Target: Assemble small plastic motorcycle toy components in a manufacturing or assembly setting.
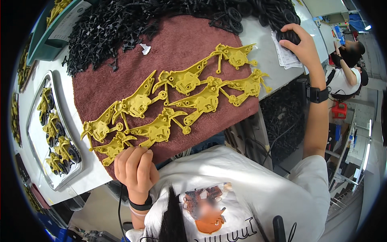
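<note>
Two slanting rows of yellow plastic toy motorcycle body halves (pixel 186 82) lie on a reddish-brown towel (pixel 173 38). Just below the nearest left body half (pixel 113 148), my left hand (pixel 136 167) is closed with its fingers curled down at the towel's near edge. Whatever is between those fingers is hidden. My right arm stretches to the far right of the table, where my right hand (pixel 303 45) has thumb and fingers round a few small black wheels (pixel 288 37). White papers (pixel 285 56) lie under that hand.
A heap of small black parts (pixel 109 34) covers the towel's far left, and black wheels (pixel 234 20) pile up behind. At left stand a metal tray (pixel 56 186) of assembled yellow motorcycles and a green bin (pixel 40 44). A co-worker (pixel 346 72) sits at far right.
</note>
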{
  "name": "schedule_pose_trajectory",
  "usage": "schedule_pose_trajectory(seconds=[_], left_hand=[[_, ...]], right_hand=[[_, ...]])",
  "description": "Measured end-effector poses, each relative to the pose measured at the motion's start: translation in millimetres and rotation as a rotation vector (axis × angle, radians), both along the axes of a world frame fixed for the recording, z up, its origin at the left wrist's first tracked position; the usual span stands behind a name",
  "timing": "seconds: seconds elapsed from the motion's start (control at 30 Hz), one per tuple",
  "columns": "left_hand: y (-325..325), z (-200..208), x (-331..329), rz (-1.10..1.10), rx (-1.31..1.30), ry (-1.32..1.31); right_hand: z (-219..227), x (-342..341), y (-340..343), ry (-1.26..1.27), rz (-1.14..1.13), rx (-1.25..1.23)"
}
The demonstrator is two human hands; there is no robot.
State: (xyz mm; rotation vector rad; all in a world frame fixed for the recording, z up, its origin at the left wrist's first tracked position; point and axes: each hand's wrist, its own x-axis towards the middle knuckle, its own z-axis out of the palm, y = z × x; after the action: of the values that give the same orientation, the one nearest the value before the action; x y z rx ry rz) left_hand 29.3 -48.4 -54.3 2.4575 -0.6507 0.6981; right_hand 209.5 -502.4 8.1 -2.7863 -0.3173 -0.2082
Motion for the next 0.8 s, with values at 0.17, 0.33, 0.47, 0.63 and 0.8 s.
schedule_pose_trajectory(seconds=[0.17, 0.33, 0.47, 0.63, 0.8], left_hand=[[1.6, -1.1, -0.7, 0.001, -0.005, -0.008], [3.0, -4.5, -1.5, 0.017, 0.008, -0.027], [-0.1, -0.1, 0.5, 0.000, -0.002, -0.015], [1.1, -0.8, -0.4, 0.006, 0.008, -0.019], [1.7, -4.5, 0.3, 0.017, 0.010, -0.030]], right_hand=[[-0.8, -4.7, 12.5, -0.030, 0.093, -0.098], [0.5, -4.7, 14.5, -0.028, 0.099, -0.132], [3.3, -10.1, 10.1, -0.054, 0.083, -0.086], [2.3, -15.1, 17.7, -0.040, 0.091, 0.042], [-8.8, -14.9, 16.8, -0.024, 0.109, -0.043]])
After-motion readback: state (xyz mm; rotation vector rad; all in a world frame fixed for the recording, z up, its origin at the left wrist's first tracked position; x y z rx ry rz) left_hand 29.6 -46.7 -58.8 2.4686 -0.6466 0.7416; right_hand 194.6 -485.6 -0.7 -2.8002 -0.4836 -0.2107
